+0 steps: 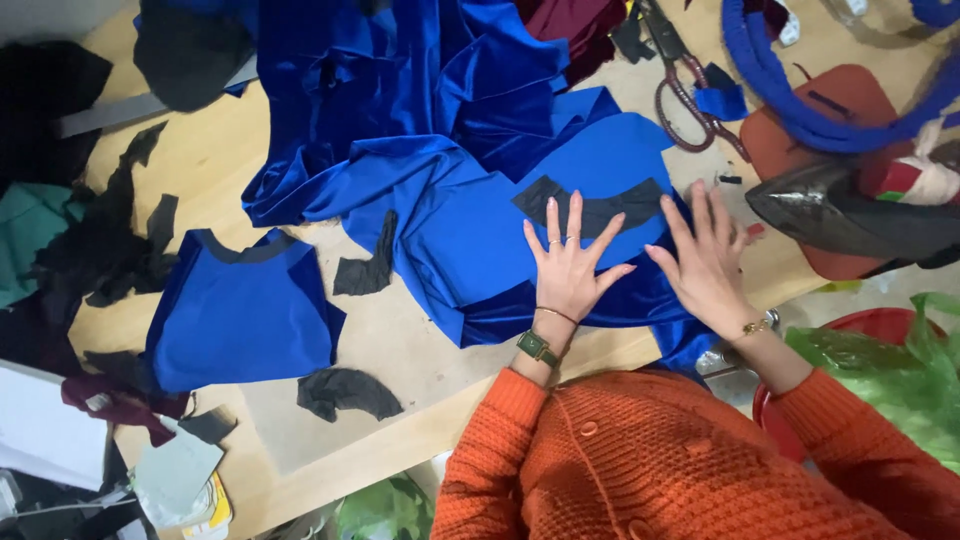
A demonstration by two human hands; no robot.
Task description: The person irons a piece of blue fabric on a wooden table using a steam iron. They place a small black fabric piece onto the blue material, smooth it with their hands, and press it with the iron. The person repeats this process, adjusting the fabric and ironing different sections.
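Note:
My left hand (567, 262) lies flat with fingers spread on a blue fabric piece (610, 165), its fingertips touching the lower edge of a curved black fabric strip (590, 207) laid on it. My right hand (705, 255) rests flat beside it, fingers spread, over the strip's right end and the blue cloth's edge. Neither hand holds anything. A large heap of shiny blue fabric (400, 110) spreads behind and to the left.
A second cut blue piece with a dark collar edge (240, 315) lies left on the wooden table (400, 350). Black scraps (345, 392) are scattered around. Scissors (685, 95) lie at the back right, a dark iron (850, 215) at right, green plastic (890, 375) near my right arm.

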